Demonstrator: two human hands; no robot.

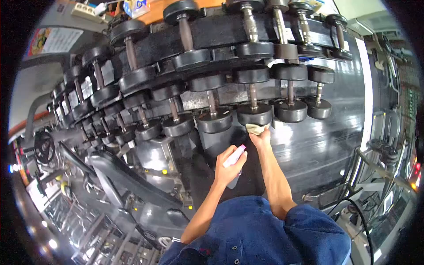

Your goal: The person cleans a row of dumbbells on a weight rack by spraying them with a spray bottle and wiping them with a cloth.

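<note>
My right hand presses a beige cloth against the round end of a black dumbbell on the lower row of the rack. My left hand is closed around a white and pink spray bottle, held just below and left of the cloth. Both forearms reach up from my blue shirt at the bottom of the view.
A long dumbbell rack with two rows of black dumbbells runs across the view. A padded weight bench stands to the left. Dark shiny floor lies to the right, with gym machines at the far right edge.
</note>
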